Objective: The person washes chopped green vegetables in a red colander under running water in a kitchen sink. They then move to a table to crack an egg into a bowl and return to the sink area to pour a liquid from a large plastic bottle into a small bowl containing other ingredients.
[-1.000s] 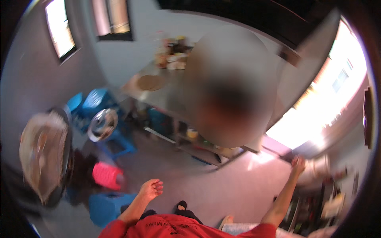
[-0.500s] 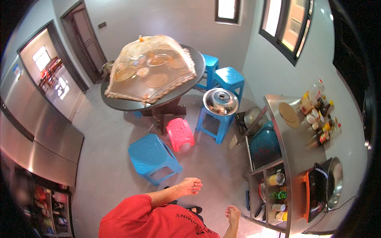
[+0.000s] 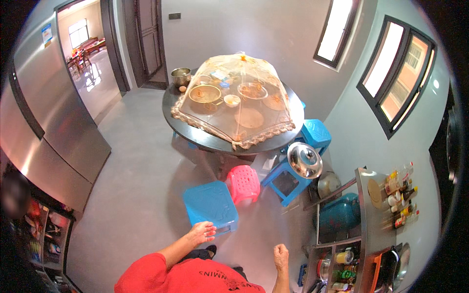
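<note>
My left hand [image 3: 202, 233] is held out in the air with its fingers stretched and nothing in it. In the picture it overlaps the near edge of a blue plastic stool [image 3: 210, 202]; I cannot tell that they touch. My right hand [image 3: 281, 256] is raised to the right, its fingers curled into a fist with nothing visible in it. A pink low stool [image 3: 244, 183] with a perforated seat stands beside the blue one. Beyond them, a dark round table [image 3: 168, 110] carries dishes, among them a white bowl [image 3: 231, 101], under a sheer food cover [image 3: 249, 117].
Another blue stool [image 3: 286, 177] bears a shiny lidded pot [image 3: 305, 160]. On the right runs a metal counter [image 3: 373, 219] with several bottles [image 3: 403, 215] and shelves below. A teal gas cylinder [image 3: 339, 215] stands under it. A steel refrigerator [image 3: 63, 117] is at the left.
The view has turned and come closer to the table, which now sits nearer the middle. My left hand now overlaps the blue stool in the picture; my right hand is raised and more tightly curled.
</note>
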Motion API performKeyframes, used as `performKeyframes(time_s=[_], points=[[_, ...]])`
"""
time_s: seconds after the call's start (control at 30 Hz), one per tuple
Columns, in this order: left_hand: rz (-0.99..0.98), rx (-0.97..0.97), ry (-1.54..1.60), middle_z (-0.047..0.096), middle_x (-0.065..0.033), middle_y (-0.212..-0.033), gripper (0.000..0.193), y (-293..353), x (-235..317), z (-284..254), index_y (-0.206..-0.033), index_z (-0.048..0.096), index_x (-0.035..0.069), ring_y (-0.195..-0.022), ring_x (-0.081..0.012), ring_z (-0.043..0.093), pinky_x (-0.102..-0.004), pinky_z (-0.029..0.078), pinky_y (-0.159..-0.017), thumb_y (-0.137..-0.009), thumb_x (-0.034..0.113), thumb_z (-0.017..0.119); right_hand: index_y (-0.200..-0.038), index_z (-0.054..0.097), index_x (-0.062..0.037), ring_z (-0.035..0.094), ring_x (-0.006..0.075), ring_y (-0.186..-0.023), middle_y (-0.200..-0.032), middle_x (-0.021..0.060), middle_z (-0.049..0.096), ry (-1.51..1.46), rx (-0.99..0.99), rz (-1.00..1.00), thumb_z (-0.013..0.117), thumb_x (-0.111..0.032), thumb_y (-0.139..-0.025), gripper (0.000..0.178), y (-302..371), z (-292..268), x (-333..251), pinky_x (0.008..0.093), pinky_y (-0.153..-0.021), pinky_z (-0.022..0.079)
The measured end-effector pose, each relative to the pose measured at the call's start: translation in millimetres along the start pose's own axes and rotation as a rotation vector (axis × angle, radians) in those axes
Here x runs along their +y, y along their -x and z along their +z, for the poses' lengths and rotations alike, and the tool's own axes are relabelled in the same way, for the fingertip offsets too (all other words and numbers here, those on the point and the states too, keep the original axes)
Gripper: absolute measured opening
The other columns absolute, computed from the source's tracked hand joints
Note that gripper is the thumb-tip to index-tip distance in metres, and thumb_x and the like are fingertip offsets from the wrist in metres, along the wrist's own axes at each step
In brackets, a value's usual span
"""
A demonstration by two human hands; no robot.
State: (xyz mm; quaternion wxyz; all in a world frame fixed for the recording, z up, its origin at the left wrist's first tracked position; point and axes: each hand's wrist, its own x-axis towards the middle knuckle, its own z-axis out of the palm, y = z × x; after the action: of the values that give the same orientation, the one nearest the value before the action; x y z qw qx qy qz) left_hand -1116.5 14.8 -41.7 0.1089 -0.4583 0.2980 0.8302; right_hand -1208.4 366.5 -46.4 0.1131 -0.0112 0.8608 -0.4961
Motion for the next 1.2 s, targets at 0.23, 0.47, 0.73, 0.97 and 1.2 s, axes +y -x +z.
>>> performKeyframes(time_s=[0.23, 0.47, 0.73, 0.97, 1.2], points=[[0.034, 0.122, 0.341, 0.055, -0.0088, -0.090, 0.020, 33.5, -0.8, -64.2, -0.095, 0.050, 0.007, -0.080, -0.0239, 0.054, -0.0442, 0.048, -0.066, -0.081, 0.021, 0.055, -0.102, 0.059, -0.0101, 0.059, 0.0233, -0.074, -0.092, 0.0132, 0.056, 0.353, -0.250, -0.444, 0.056, -0.006, -0.075, 0.028, -40.2, 18.2, -117.5, 0.0315, -0.067, 0.049], [0.024, 0.094, 0.454, 0.057, -0.0085, -0.087, 0.017, 48.6, -28.3, -126.0, -0.093, 0.051, 0.009, -0.072, -0.0244, 0.056, -0.0439, 0.049, -0.062, -0.081, 0.020, 0.054, -0.089, 0.061, -0.0003, 0.056, 0.0097, -0.068, -0.077, 0.0038, 0.061, -0.396, -0.510, -0.195, 0.057, -0.014, -0.085, 0.015, -24.8, 44.9, -206.1, 0.0234, -0.060, 0.046], [0.154, -0.065, 0.413, 0.040, 0.0033, -0.052, 0.011, 88.4, -13.9, -150.8, -0.087, 0.053, 0.012, -0.041, -0.0099, 0.036, -0.0280, 0.035, -0.042, -0.084, 0.022, 0.055, -0.067, 0.054, -0.0059, 0.040, 0.0056, -0.048, -0.058, -0.0027, 0.047, -0.369, -0.665, 0.074, 0.059, -0.017, -0.084, 0.021, 17.7, 125.8, -184.3, 0.0210, -0.043, 0.032], [0.253, 0.102, 0.357, 0.046, 0.0003, -0.070, 0.024, 122.8, 45.6, -245.5, -0.099, 0.051, 0.015, -0.052, -0.0118, 0.042, -0.0305, 0.038, -0.047, -0.082, 0.029, 0.060, -0.104, 0.056, -0.0044, 0.049, 0.0079, -0.065, -0.080, 0.0024, 0.055, -0.097, -0.704, -0.141, 0.061, -0.017, -0.081, 0.027, 44.0, 236.0, -208.1, 0.0232, -0.056, 0.042], [0.284, 0.297, 0.446, 0.049, -0.0003, -0.089, 0.037, 157.4, 115.3, -380.3, -0.103, 0.049, 0.021, -0.077, -0.0177, 0.048, -0.0396, 0.043, -0.060, -0.073, 0.033, 0.067, -0.105, 0.055, -0.0017, 0.058, 0.0300, -0.089, -0.098, 0.0176, 0.060, 0.100, -0.849, -0.432, 0.052, -0.026, -0.081, 0.035, 75.2, 389.8, -276.8, 0.0368, -0.078, 0.045]])
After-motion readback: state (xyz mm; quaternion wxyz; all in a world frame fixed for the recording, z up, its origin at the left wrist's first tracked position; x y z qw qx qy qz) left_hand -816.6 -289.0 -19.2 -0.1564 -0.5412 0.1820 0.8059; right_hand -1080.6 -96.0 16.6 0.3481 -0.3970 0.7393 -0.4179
